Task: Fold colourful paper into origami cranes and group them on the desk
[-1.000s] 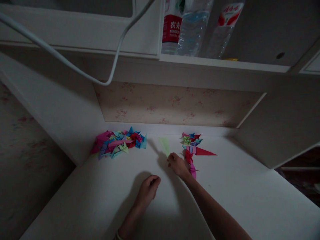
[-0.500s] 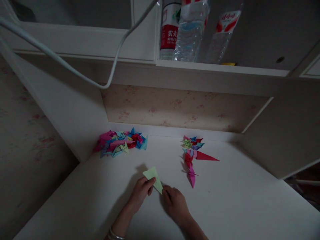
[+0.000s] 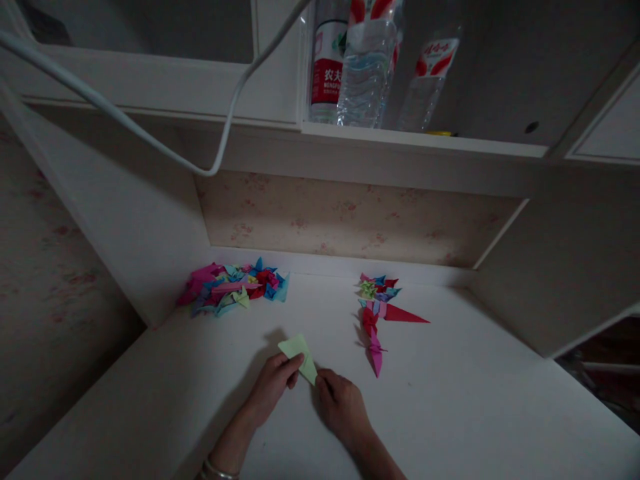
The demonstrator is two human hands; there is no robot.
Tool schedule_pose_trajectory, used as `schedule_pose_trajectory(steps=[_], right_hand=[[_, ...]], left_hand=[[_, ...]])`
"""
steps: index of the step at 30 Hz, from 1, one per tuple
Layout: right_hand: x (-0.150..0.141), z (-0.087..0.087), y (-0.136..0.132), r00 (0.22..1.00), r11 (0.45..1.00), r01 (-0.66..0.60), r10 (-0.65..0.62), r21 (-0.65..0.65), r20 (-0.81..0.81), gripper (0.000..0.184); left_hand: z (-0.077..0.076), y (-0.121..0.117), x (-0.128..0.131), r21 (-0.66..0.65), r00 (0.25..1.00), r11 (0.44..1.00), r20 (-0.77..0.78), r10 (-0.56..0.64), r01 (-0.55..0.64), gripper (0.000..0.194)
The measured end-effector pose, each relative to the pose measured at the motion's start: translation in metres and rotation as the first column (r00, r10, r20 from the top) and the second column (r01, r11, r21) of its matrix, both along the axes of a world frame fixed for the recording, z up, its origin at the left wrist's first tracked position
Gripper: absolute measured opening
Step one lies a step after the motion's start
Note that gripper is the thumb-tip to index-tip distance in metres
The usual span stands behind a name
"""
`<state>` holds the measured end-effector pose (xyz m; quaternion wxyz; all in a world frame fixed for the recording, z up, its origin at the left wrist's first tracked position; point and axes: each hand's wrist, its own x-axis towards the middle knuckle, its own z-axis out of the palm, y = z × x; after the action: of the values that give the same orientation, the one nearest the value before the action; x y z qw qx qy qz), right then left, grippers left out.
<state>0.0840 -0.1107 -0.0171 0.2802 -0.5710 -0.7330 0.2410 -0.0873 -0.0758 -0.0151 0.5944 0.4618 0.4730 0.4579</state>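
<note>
A pale green folded paper [image 3: 299, 352] lies on the white desk [image 3: 460, 400] just in front of me. My left hand [image 3: 273, 383] pinches its left side and my right hand [image 3: 341, 405] pinches its lower right tip, fingers curled on both. A heap of folded coloured papers [image 3: 233, 288] sits at the back left. A smaller row of folded pieces [image 3: 376, 308], with a long red triangle [image 3: 404, 315], lies at the back right of my hands.
A shelf [image 3: 425, 143] overhead carries three plastic water bottles [image 3: 367, 67]. A white cable [image 3: 150, 133] hangs across the upper left. Side panels enclose the desk on the left and right, with floral wallpaper [image 3: 350, 217] behind.
My right hand drew the green paper from the back of the desk toward me, and my left hand came in and took hold of it. Since half a second ago both hands hardly moved.
</note>
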Motion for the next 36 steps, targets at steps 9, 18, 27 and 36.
schedule_pose_trajectory(steps=[9, 18, 27, 36], right_hand=[[-0.003, 0.008, -0.011, 1.000, 0.999, 0.005, -0.005, 0.042, -0.009, 0.030], [-0.009, 0.006, -0.023, 0.999, 0.997, 0.027, -0.029, 0.077, 0.030, 0.029], [-0.007, 0.005, -0.022, 0.998, 0.996, 0.048, -0.051, 0.076, 0.043, 0.028], [-0.007, 0.006, -0.018, 0.998, 0.996, 0.058, -0.059, 0.063, 0.013, 0.029]], left_hand=[[0.005, -0.004, 0.000, 0.038, 0.995, 0.999, -0.096, -0.002, 0.006, 0.045], [0.010, -0.018, 0.002, 0.081, 0.990, 0.997, -0.144, 0.001, 0.011, 0.044], [0.012, -0.018, 0.003, 0.101, 0.993, 0.995, -0.120, -0.007, 0.019, 0.041], [0.008, -0.012, 0.004, 0.088, 0.996, 0.994, -0.066, -0.063, 0.069, 0.038]])
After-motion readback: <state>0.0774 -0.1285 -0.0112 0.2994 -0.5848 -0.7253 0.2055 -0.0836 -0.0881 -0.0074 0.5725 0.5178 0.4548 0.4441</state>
